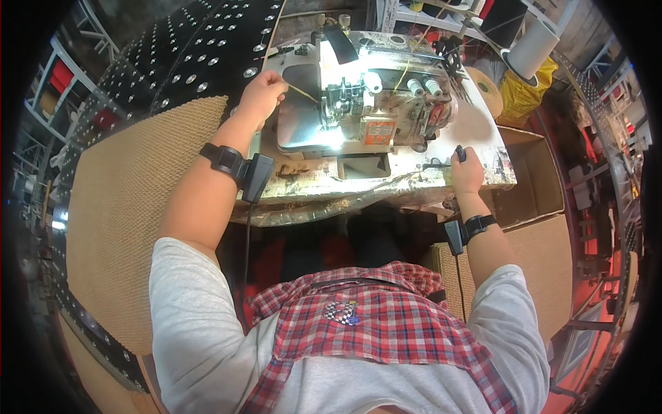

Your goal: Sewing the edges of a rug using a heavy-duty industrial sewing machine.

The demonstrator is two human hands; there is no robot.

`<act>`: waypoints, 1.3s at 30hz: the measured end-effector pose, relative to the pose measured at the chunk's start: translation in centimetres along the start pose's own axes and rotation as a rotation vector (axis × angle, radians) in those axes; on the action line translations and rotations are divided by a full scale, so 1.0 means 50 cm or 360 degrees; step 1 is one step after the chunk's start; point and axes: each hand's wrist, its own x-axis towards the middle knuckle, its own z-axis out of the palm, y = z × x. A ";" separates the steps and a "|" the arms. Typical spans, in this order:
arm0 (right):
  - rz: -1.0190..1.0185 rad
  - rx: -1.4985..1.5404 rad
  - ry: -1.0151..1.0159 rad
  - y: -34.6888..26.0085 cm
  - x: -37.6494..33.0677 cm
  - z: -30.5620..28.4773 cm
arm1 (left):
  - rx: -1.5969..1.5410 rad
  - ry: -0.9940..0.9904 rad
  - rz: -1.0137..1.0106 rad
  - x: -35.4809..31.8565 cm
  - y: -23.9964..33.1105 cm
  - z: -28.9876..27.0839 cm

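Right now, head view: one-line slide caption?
Left grip holds yellow thread running toward a lit sewing machine; right grip holds a small black object.

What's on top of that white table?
A sewing machine stands on the table. Beside it, the left hand pinches a yellow strand; the right hand grips a dark object. The tabletop beneath the machine is covered.

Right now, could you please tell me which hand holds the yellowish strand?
The left hand holds the yellowish strand; the right hand grips a black object.
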 end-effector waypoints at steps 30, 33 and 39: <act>0.0055 -0.0026 0.0018 -0.004 0.000 0.000 | 0.1130 0.0257 0.0412 -0.014 0.012 -0.033; 0.0037 0.0021 -0.0003 -0.001 -0.003 -0.003 | 0.0817 0.0385 0.0387 0.004 -0.013 -0.055; 0.0062 -0.0020 -0.0016 -0.007 -0.005 -0.019 | 0.0305 0.0546 0.0417 0.017 -0.016 -0.058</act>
